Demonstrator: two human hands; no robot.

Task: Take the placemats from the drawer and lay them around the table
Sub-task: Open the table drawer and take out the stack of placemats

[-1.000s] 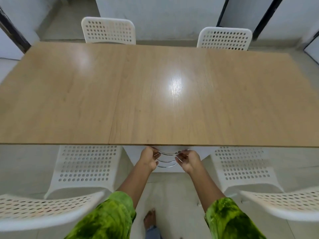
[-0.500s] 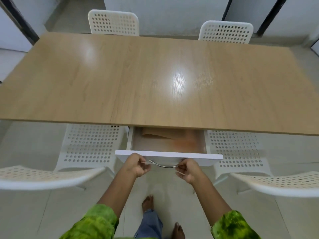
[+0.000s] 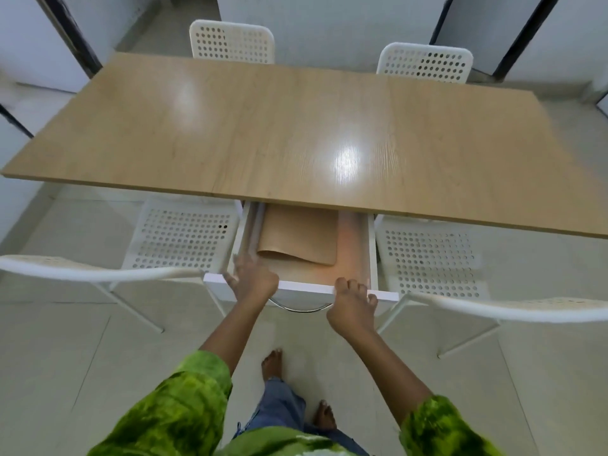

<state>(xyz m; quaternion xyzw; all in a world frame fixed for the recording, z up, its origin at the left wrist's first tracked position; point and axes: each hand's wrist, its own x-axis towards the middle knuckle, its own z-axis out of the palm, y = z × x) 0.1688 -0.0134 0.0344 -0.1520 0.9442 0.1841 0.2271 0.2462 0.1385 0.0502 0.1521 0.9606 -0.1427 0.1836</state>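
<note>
Drawer [image 3: 371, 248] pulled out from under the wood surface [image 3: 296, 126]. Tan placemats [image 3: 301, 235] lie inside, toward its left, front edge curled up. Left hand [image 3: 253, 278] reaches over the drawer front w/ fingers spread, grasping nothing. Right hand [image 3: 353, 306] rests on the front edge, fingers draped over it, not clenched. White chairs [image 3: 184, 235] either side.

Your left hand [image 3: 251, 278] reaches over the open drawer [image 3: 372, 248] front toward tan placemats [image 3: 299, 236]; your right hand [image 3: 352, 307] rests on its front edge
</note>
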